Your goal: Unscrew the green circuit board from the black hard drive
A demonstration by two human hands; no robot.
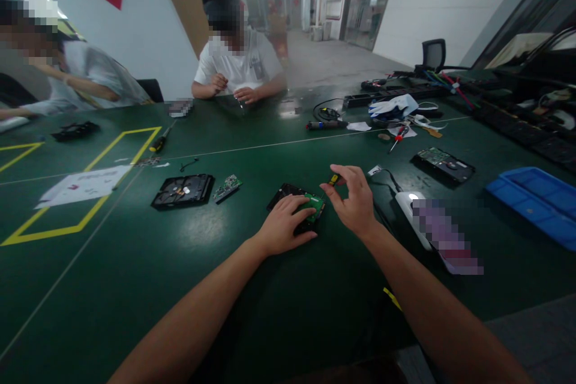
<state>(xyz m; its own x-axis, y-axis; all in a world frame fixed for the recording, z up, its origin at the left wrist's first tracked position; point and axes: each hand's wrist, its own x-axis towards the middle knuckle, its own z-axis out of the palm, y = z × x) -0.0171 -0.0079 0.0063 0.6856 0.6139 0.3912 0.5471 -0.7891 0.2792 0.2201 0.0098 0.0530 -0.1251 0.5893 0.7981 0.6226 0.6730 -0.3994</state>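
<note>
A hard drive [279, 193] lies on the green table in front of me, its green circuit board [316, 204] facing up. My left hand [284, 225] rests over the drive, fingers across the board and thumb along the near side, holding it against the table. Above the drive's right end, my right hand [353, 201] is closed in a pinch on a small screwdriver [333, 180] with a yellow-and-black handle. Its thin shaft points down toward the board; whether the tip touches a screw is too small to tell. Left of the drive lie a loose circuit board [228, 187] and another hard drive [182, 191].
A blue tray [535, 201], a further hard drive [443, 165] and a white device [414, 222] with a cable are on the right. Gloves [392, 108] and a red screwdriver [398, 138] lie farther back. Two people sit across the table; papers [83, 186] lie left.
</note>
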